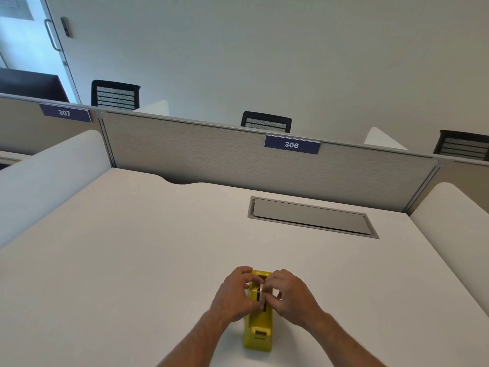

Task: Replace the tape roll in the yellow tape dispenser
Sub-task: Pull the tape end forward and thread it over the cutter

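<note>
The yellow tape dispenser (258, 330) stands on the white desk (132, 260) near its front edge, with its cutter end pointing toward me. A tape roll (261, 293) sits edge-on in the slot in the dispenser's top, only partly showing between my fingers. My left hand (236, 294) grips the dispenser and the roll from the left side. My right hand (289, 294) pinches the roll from the right. Both hands cover most of the dispenser's middle, so I cannot tell how deep the roll sits.
A grey cable hatch (312, 217) is set into the desk at the back right. A grey partition (211, 154) with a "306" sign (291, 144) closes off the back. White side dividers (47, 170) flank the desk. Black chairs stand beyond.
</note>
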Demonstrator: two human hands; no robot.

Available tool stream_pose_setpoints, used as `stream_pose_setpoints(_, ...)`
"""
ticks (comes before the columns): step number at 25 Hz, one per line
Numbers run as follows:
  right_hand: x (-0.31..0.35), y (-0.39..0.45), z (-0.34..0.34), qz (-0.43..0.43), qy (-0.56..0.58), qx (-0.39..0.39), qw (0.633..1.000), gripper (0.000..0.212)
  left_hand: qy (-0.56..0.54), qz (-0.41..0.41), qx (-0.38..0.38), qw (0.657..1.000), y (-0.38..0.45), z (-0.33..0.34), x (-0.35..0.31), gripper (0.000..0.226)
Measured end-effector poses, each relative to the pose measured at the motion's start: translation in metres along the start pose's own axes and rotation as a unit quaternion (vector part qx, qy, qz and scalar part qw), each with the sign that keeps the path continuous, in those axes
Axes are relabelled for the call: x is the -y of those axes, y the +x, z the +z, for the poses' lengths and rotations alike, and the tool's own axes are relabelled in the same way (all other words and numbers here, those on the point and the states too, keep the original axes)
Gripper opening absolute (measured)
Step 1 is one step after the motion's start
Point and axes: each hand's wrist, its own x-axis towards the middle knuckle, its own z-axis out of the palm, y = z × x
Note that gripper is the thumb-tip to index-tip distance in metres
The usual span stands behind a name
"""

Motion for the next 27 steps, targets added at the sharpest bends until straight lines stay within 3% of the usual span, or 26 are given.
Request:
stream_pose_setpoints(13, 0.005, 0.006, -0.004, 0.057, 0.021, -0.017, 0.998, 0.006, -0.005, -0.001, 0.001, 1.0, -0.002, 0.001, 0.002, 0.063)
stream_pose_setpoints(18, 0.008, 0.002, -0.006, 0.026, -0.016, -0.021, 0.999, 0.008, 0.001, 0.017, 0.02, 1.0, -0.007, -0.004, 0.01, 0.092)
stream_pose_setpoints(21, 0.011, -0.002, -0.005, 0.003, -0.036, -0.025, 0.999, 0.008, 0.059, 0.027, 0.054, 0.996, -0.008, -0.01, 0.015, 0.11)
stream_pose_setpoints(27, 0.017, -0.016, -0.003, -0.021, -0.071, -0.036, 0.997, 0.01, 0.13, 0.029, 0.064, 0.989, -0.01, -0.013, 0.014, 0.113)
